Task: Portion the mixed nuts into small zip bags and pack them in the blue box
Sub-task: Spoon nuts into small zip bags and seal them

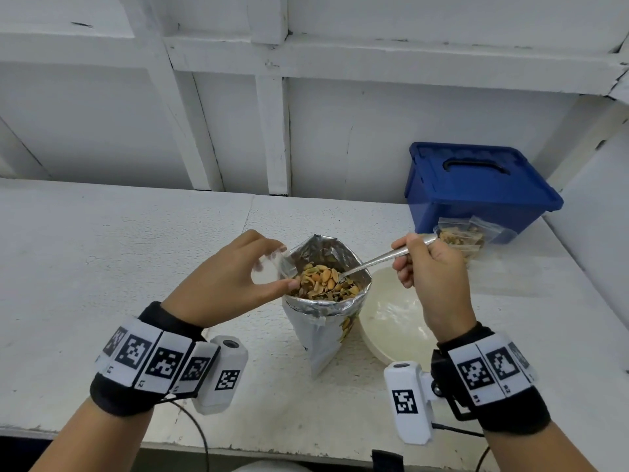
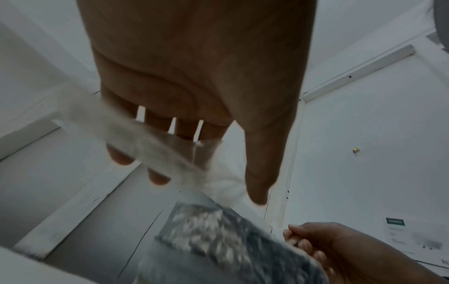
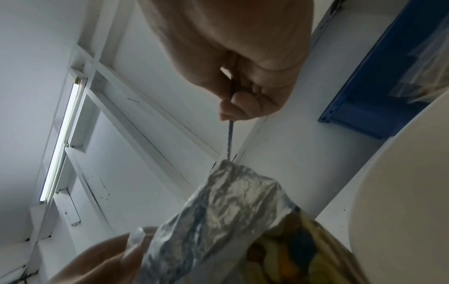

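A foil bag of mixed nuts [image 1: 325, 311] stands open at the table's middle, nuts [image 1: 323, 281] showing at its mouth. My left hand [image 1: 235, 284] holds a small clear zip bag [image 1: 270, 267] between thumb and fingers, right beside the foil bag's left rim. In the left wrist view the zip bag [image 2: 155, 149] lies blurred across my fingers. My right hand [image 1: 429, 267] grips a metal spoon [image 1: 381, 258] whose bowl is down among the nuts. In the right wrist view the spoon handle [image 3: 229, 138] runs from my fingers into the foil bag [image 3: 233, 207].
A closed blue box [image 1: 476, 189] stands at the back right, with several filled zip bags [image 1: 463, 236] lying in front of it. A cream bowl [image 1: 391, 321] sits just right of the foil bag, under my right wrist. A white wall runs behind the table.
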The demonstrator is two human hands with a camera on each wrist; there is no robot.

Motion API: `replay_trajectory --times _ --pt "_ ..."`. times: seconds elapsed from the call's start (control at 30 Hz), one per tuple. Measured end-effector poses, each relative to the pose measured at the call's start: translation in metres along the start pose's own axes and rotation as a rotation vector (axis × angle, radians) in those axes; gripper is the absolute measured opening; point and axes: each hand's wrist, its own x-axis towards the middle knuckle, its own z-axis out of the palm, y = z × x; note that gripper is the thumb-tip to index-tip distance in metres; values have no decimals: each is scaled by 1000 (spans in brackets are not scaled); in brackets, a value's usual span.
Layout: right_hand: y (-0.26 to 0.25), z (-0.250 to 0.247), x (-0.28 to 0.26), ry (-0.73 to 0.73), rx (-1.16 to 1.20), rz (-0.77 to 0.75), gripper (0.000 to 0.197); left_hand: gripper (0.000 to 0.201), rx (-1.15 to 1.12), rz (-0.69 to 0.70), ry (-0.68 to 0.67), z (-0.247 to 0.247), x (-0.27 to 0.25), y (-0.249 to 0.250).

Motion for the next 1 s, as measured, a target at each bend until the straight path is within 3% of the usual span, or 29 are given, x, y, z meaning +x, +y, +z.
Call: replay_trajectory --times 0.2,0.33,0.53,0.8,1.0 --pt "-7 -10 11 51 66 -4 31 74 187 -13 -128 -5 12 7" --pt "-13 -14 15 68 137 16 31 93 228 20 -156 -2 20 11" --pt "-17 -11 17 35 136 4 29 94 205 51 -139 7 26 20" --pt "-32 8 5 -49 -22 -158 30 87 138 47 -88 18 27 22" --pt "-44 21 -2 -93 -131 -417 23 83 53 47 -14 25 22 26"
